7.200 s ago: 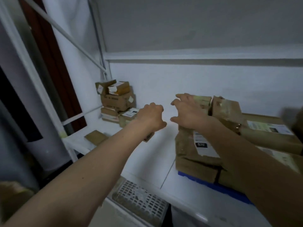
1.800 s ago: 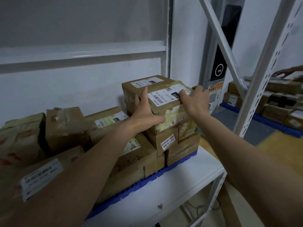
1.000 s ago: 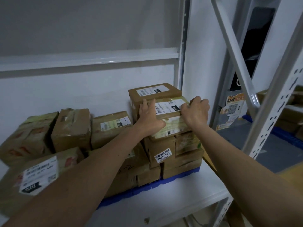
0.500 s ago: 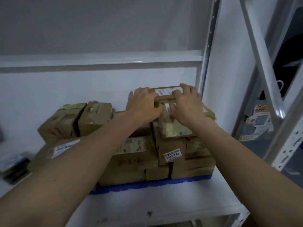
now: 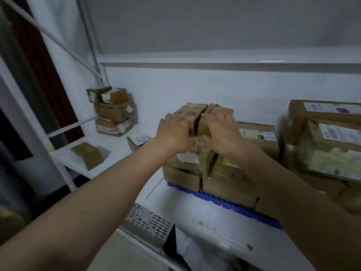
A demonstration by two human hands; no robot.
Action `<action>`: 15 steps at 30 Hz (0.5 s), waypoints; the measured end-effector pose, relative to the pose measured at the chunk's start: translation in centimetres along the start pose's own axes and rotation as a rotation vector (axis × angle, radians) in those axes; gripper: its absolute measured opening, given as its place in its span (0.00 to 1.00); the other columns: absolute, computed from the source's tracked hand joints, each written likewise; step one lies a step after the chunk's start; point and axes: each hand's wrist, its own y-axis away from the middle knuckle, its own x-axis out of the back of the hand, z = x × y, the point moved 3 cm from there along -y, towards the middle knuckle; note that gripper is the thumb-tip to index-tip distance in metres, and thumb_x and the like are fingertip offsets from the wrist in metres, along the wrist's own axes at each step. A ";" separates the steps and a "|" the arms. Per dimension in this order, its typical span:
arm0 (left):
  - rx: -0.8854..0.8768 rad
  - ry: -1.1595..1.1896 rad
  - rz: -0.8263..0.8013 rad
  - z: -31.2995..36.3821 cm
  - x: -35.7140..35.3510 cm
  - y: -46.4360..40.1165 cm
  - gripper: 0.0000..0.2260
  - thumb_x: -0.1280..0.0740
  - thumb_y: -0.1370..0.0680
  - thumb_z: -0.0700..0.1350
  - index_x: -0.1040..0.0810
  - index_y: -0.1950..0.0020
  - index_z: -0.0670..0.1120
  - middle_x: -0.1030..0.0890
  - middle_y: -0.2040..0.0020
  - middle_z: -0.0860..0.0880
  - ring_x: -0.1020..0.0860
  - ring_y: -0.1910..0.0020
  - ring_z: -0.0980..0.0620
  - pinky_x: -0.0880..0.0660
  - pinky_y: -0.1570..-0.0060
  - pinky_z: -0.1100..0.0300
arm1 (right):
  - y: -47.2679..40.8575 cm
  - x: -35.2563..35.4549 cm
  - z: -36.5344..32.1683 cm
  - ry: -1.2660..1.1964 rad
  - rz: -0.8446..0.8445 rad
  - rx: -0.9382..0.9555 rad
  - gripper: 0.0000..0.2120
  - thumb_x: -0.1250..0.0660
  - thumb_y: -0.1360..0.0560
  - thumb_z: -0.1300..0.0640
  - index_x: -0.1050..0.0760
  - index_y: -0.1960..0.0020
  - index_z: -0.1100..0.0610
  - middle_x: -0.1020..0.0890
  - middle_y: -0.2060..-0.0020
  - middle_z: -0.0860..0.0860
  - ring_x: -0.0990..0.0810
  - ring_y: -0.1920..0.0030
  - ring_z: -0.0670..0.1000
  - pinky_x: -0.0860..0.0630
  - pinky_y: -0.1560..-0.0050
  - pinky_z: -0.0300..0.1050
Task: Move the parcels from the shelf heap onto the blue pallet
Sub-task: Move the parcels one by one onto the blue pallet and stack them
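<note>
Right parcels blurred, cropped; labels perhaps unreadable.

Two hands, the left hand and the right hand, are at the centre, one blue pallet lies at lower right, and one small heap of parcels is at upper left.

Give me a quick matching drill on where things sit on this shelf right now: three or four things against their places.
Things:
1. blue pallet
2. small stack of parcels
3. flat brown packet
4. left hand

Places:
A. far back left corner of the shelf
B. under the big heap of boxes
C. on top of the boxes, beside the right hand
D. alone near the shelf's front left edge

Pairs: 1-B, 2-A, 3-D, 4-C
</note>
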 end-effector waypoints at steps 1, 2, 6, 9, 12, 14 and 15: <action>0.022 -0.005 -0.005 -1.4 0.0 0.3 0.25 0.37 0.26 0.58 0.29 0.31 0.49 0.32 0.31 0.43 0.37 0.31 0.42 0.38 0.32 0.51 | -0.3 -0.4 -1.3 -0.017 -0.014 0.021 0.28 0.36 0.22 0.50 0.41 0.26 0.54 0.39 0.28 0.58 0.42 0.29 0.61 0.41 0.29 0.58; 0.043 -0.005 -0.004 -2.8 0.0 0.5 0.25 0.37 0.25 0.58 0.31 0.30 0.49 0.34 0.29 0.42 0.39 0.29 0.42 0.40 0.31 0.51 | -0.7 -0.9 -2.6 -0.029 -0.026 0.042 0.28 0.36 0.22 0.50 0.41 0.25 0.53 0.38 0.28 0.58 0.42 0.29 0.61 0.41 0.29 0.57; 0.106 0.016 -0.016 -8.3 -0.1 1.1 0.27 0.38 0.23 0.60 0.33 0.28 0.49 0.38 0.26 0.42 0.43 0.27 0.42 0.41 0.30 0.51 | -2.2 -2.9 -7.9 -0.013 -0.057 0.113 0.29 0.37 0.22 0.48 0.41 0.26 0.54 0.39 0.28 0.58 0.43 0.29 0.60 0.41 0.29 0.56; 0.139 0.022 -0.023 -12.5 0.1 1.4 0.27 0.37 0.23 0.59 0.33 0.27 0.49 0.37 0.27 0.43 0.42 0.27 0.43 0.39 0.31 0.51 | -3.6 -4.1 -12.3 -0.027 -0.093 0.136 0.31 0.38 0.22 0.47 0.46 0.23 0.53 0.44 0.25 0.57 0.47 0.26 0.59 0.44 0.28 0.55; 0.168 0.039 -0.051 -17.4 0.5 1.7 0.27 0.37 0.23 0.58 0.33 0.27 0.48 0.37 0.27 0.43 0.43 0.26 0.43 0.38 0.32 0.51 | -5.4 -5.1 -16.9 -0.039 -0.116 0.160 0.31 0.39 0.21 0.47 0.47 0.23 0.53 0.46 0.24 0.56 0.50 0.25 0.59 0.45 0.27 0.56; 0.196 0.049 -0.062 -21.0 0.8 2.0 0.27 0.36 0.23 0.58 0.33 0.27 0.48 0.37 0.27 0.44 0.42 0.26 0.43 0.38 0.32 0.51 | -6.6 -6.0 -20.0 -0.049 -0.125 0.173 0.31 0.39 0.21 0.47 0.46 0.23 0.53 0.45 0.24 0.57 0.49 0.25 0.60 0.44 0.27 0.55; 0.202 0.042 -0.066 -22.8 0.9 2.1 0.27 0.36 0.23 0.58 0.33 0.27 0.48 0.36 0.27 0.44 0.42 0.27 0.43 0.37 0.32 0.51 | -7.3 -6.6 -21.5 -0.057 -0.131 0.176 0.30 0.39 0.21 0.47 0.45 0.23 0.54 0.45 0.25 0.57 0.49 0.25 0.60 0.43 0.28 0.55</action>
